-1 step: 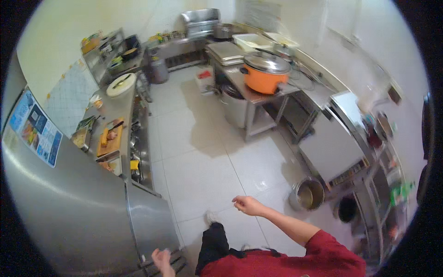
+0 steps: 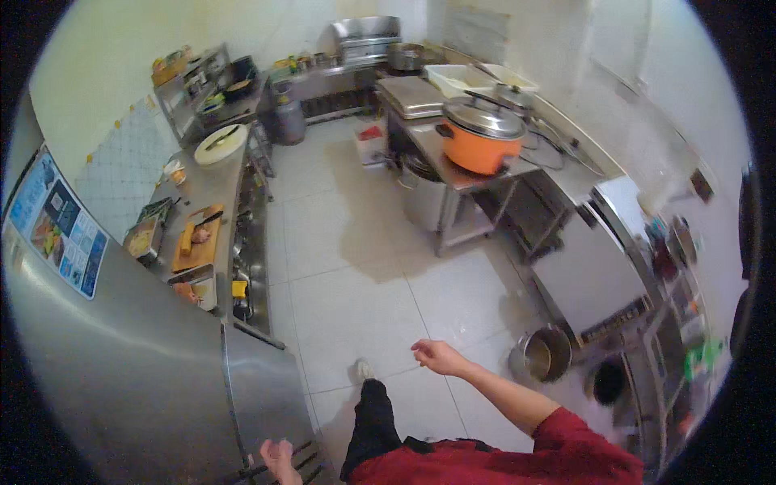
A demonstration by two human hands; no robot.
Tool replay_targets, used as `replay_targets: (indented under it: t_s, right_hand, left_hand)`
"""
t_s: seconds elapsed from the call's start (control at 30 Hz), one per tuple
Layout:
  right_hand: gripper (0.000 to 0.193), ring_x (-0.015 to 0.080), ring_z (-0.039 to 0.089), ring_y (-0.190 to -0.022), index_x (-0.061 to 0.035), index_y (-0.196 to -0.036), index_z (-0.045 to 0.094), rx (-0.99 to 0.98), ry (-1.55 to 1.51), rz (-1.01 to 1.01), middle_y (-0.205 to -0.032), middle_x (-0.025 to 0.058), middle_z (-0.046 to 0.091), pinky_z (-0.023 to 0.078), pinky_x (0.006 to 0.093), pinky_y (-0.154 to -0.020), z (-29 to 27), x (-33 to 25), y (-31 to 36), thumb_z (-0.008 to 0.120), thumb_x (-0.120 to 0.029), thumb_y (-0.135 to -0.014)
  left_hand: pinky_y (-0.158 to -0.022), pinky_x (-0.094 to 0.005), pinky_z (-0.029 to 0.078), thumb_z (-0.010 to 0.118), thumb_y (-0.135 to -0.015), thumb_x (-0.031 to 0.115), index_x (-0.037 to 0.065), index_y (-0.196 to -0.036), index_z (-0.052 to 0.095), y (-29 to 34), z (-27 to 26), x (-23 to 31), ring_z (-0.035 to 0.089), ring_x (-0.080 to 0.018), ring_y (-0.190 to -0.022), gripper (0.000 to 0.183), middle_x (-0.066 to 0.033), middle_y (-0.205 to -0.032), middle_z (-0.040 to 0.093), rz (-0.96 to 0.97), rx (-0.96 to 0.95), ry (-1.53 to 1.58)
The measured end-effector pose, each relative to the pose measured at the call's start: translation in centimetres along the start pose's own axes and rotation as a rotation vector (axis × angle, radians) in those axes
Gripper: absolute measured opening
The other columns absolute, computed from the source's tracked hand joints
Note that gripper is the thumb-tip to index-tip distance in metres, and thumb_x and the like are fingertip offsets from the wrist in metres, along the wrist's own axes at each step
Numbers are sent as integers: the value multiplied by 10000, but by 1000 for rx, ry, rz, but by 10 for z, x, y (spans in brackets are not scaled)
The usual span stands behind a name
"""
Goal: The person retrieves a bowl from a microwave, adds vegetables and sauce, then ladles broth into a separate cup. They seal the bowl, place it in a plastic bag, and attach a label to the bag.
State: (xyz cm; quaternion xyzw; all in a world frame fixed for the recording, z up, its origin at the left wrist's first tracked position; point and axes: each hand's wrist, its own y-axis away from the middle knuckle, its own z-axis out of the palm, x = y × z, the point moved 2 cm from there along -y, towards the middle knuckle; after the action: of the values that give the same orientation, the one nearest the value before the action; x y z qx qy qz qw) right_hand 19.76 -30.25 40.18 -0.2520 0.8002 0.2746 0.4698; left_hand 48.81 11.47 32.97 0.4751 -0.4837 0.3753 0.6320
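Observation:
My right hand [image 2: 439, 358] hangs over the tiled floor in front of me, its fingers loosely bent and nothing in them. Low at the left, beside the steel refrigerator [image 2: 137, 364], is my left hand [image 2: 279, 459], fingers partly curled and apart, holding nothing. Both hands are clear of any surface. On the left steel counter [image 2: 222, 179] lies a wooden cutting board [image 2: 187, 257] with a dark-handled knife and food pieces. A metal tray [image 2: 208, 289] with food sits nearer me, and another tray [image 2: 142, 242] stands behind the board.
A large orange pot [image 2: 477, 151] with a metal lid stands on the steel table at right. Beneath is a big metal pot [image 2: 424, 198]. A metal bucket [image 2: 543, 356] and a dark bin [image 2: 606, 381] stand on the floor by a white-topped unit [image 2: 590, 275]. A gas cylinder [image 2: 288, 117] stands far back.
The view has shifted slightly, so the counters and pots sit a little farther right and lower. My foot has moved a little. Both hands stay empty.

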Motion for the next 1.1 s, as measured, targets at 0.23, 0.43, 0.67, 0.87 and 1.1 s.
replay_targets:
  t_s: [0.23, 0.43, 0.67, 0.87, 1.1]
  right_hand:
    - [297, 195, 682, -739, 10, -869, 670, -72, 7, 663, -861, 125, 706, 538, 350, -633, -35, 241, -84, 532, -243, -937]
    - [257, 236, 663, -740, -15, -817, 670, -125, -65, 1122, -830, 119, 688, 524, 390, -650, -61, 240, -229, 567, -241, -884]
    - [213, 284, 642, -741, -44, -757, 670, -261, 21, 1006, -794, 112, 666, 507, 435, -669, -99, 273, -517, 607, -237, -822]
    - [224, 281, 641, -678, -36, -722, 671, -158, 479, 271, -704, 107, 656, 502, 434, -621, -260, 263, -940, 610, -229, -819]
    - [279, 173, 607, -569, 32, -856, 637, 274, 148, -219, -678, 92, 649, 483, 334, -538, -394, -121, -1377, 538, -210, -955]
  left_hand:
    - [-741, -294, 470, 721, -823, 93, 32, -1286, 509, -148, 257, 1, 567, -166, -938, 514, -70, -1106, 562, -364, -42, 148]
    - [-972, -366, 444, 796, -786, 147, 135, -1372, 519, -370, 584, 151, 505, -218, -1200, 648, -100, -1368, 492, 54, -644, -315]
    - [-950, -371, 476, 807, -771, 163, 118, -1348, 531, -574, 815, 162, 561, -245, -1122, 641, -138, -1285, 534, 309, -681, -527]
    - [-933, -331, 471, 825, -764, 228, 62, -1314, 545, -679, 905, 129, 575, -197, -1073, 639, -112, -1174, 601, 83, -599, -276]
    - [-868, -369, 511, 836, -747, 248, 51, -1315, 538, -865, 1003, 132, 620, -223, -1012, 671, -154, -1192, 576, -60, -456, -391]
